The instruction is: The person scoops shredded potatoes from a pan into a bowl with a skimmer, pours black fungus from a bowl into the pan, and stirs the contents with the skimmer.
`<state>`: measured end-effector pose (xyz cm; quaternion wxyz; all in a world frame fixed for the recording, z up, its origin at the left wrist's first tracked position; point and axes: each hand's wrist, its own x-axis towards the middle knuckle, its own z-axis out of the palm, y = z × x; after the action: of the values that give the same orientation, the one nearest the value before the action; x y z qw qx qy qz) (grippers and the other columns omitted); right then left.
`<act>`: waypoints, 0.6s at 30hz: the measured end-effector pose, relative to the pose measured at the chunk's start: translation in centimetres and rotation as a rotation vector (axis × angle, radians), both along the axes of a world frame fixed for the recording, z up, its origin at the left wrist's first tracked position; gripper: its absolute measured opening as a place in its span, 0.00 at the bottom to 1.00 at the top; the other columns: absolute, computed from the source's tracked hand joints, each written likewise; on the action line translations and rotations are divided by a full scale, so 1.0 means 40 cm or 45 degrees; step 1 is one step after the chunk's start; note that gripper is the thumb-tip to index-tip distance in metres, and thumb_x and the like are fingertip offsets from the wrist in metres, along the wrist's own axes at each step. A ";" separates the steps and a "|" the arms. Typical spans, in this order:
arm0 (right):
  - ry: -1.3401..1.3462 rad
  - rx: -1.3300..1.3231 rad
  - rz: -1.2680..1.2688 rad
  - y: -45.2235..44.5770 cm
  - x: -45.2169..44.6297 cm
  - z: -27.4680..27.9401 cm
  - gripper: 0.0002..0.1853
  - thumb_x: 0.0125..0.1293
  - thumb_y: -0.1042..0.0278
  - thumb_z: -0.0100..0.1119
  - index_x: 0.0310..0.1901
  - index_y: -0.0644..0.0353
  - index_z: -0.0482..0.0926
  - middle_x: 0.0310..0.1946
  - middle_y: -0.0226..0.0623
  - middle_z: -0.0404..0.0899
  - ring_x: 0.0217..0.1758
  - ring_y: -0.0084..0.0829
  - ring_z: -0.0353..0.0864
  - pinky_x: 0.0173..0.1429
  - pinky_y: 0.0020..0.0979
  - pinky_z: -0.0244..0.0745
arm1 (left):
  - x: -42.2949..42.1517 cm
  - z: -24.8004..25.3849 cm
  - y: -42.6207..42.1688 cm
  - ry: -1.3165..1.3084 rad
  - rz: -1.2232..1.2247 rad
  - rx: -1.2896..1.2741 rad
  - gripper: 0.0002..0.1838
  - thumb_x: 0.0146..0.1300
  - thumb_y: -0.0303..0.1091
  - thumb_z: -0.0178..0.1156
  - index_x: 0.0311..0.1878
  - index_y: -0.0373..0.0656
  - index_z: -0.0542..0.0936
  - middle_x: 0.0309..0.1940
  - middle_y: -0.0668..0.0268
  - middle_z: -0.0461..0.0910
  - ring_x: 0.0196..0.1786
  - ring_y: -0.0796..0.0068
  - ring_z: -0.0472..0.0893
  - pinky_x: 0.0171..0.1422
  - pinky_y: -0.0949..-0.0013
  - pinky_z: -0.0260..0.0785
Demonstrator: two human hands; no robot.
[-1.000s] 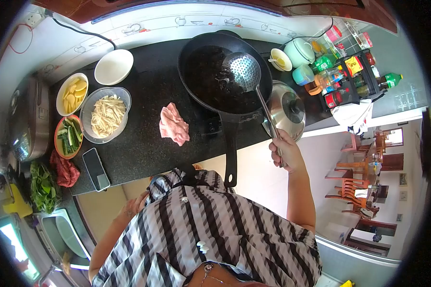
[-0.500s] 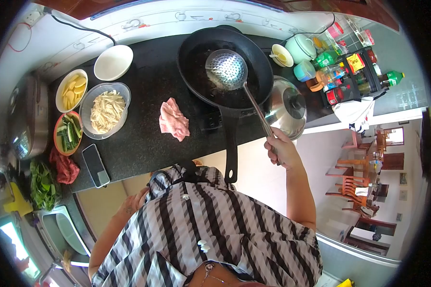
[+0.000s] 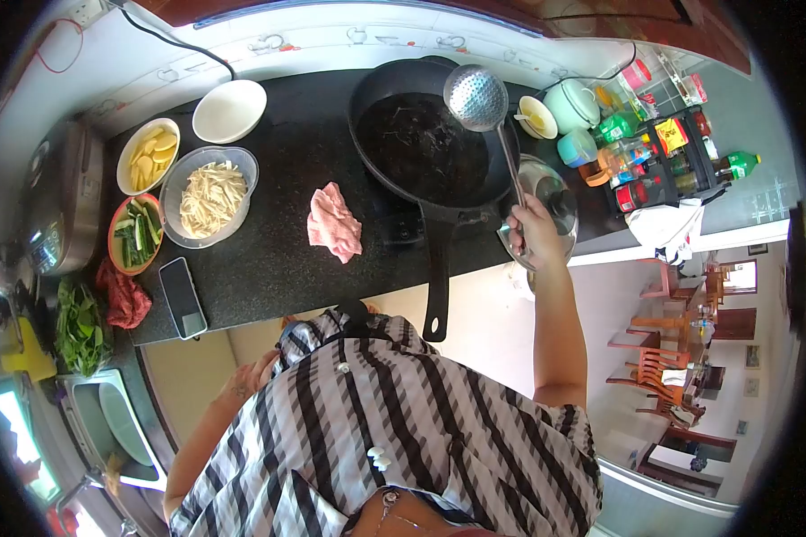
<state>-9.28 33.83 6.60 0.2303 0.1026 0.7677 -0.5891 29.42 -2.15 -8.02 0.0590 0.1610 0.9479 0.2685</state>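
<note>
My right hand is wrapped round the handle of a metal skimmer. The skimmer's perforated bowl is raised over the right rim of a black frying pan, on the far side. Dark liquid with a few thin pale bits lies in the pan, whose long handle points towards me. Behind my right hand is a shiny pot lid, partly covered by the hand. My left hand rests against the striped shirt at my waist, holding nothing visible, its fingers laid along the cloth and partly hidden.
A pink cloth lies left of the pan. Farther left are shredded pale strips in a clear bowl, yellow slices, cucumber pieces, a white bowl and a phone. A condiment rack stands right.
The skimmer has risen out of the pan's middle and moved right to above its rim. My right hand has moved up and slightly right with it. My left hand stays at the waist.
</note>
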 end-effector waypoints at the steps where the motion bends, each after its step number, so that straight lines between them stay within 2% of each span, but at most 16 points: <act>1: -0.035 -0.017 0.003 -0.006 -0.009 -0.007 0.12 0.66 0.68 0.47 0.51 0.51 0.67 0.23 0.26 0.67 0.14 0.18 0.63 0.14 0.22 0.56 | -0.002 0.018 0.001 0.002 0.003 0.024 0.27 0.58 0.28 0.48 0.62 0.34 0.60 0.59 0.54 0.66 0.38 0.58 0.81 0.42 0.62 0.76; 2: -0.072 -0.012 0.029 -0.014 -0.013 -0.011 0.08 0.66 0.67 0.47 0.46 0.51 0.67 0.22 0.26 0.67 0.14 0.18 0.63 0.14 0.23 0.57 | -0.005 0.033 0.003 0.004 0.007 0.047 0.27 0.58 0.28 0.47 0.62 0.34 0.59 0.59 0.54 0.66 0.38 0.58 0.81 0.43 0.61 0.75; 5: -0.145 -0.059 0.112 -0.035 -0.006 -0.012 0.05 0.66 0.68 0.46 0.42 0.49 0.66 0.22 0.26 0.67 0.14 0.18 0.63 0.15 0.23 0.58 | 0.014 0.017 0.007 -0.277 0.017 -0.125 0.27 0.58 0.27 0.47 0.62 0.34 0.58 0.59 0.53 0.65 0.39 0.57 0.80 0.44 0.61 0.75; 6: -0.186 -0.124 0.123 -0.041 -0.002 -0.008 0.03 0.66 0.67 0.46 0.41 0.48 0.66 0.22 0.25 0.67 0.15 0.18 0.63 0.16 0.22 0.58 | 0.017 0.014 0.008 -0.263 0.025 -0.117 0.27 0.58 0.27 0.47 0.62 0.34 0.58 0.59 0.53 0.65 0.39 0.57 0.80 0.44 0.61 0.75; 12: -0.393 -0.403 0.161 -0.055 0.023 0.001 0.06 0.67 0.66 0.46 0.45 0.47 0.68 0.23 0.24 0.67 0.15 0.16 0.62 0.17 0.20 0.57 | 0.020 0.008 0.005 -0.156 0.041 -0.070 0.27 0.57 0.27 0.47 0.62 0.34 0.59 0.59 0.53 0.66 0.38 0.58 0.81 0.44 0.61 0.75; 18: -0.340 -0.356 0.133 -0.084 0.107 0.055 0.13 0.68 0.67 0.43 0.53 0.47 0.67 0.24 0.25 0.66 0.14 0.16 0.61 0.15 0.20 0.56 | 0.026 0.003 0.001 -0.189 0.031 -0.064 0.27 0.57 0.27 0.48 0.62 0.34 0.60 0.59 0.54 0.66 0.40 0.58 0.80 0.45 0.61 0.75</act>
<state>-5.00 30.46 8.81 0.3722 0.1067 0.6455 -0.6583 30.44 -2.12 -7.91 0.1298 0.1275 0.9492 0.2567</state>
